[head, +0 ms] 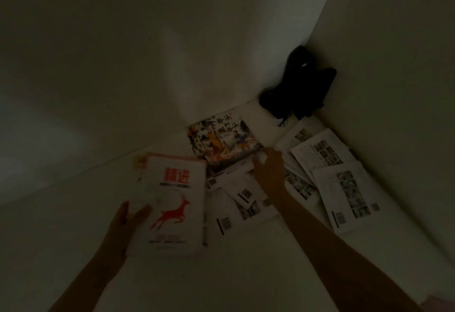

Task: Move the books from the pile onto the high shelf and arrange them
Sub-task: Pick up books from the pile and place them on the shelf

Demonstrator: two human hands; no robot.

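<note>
Dim white shelf (73, 213): left hand (120, 228) grips deer book (172, 203); right hand (269, 171), grip unclear, touches pile (246, 196).

Single view, head-worn wide-angle camera, looking forward and down into dim white corner. Strong wide-angle bend: wall seams curve toward frame edges. Both forearms enter from bottom edge; left hand (123, 228) and right hand (269, 171) near frame centre, close to lens. Scattered books (320, 164) on white surface (246, 274) fill middle; dark object (300, 85) in far corner, upper right.
</note>
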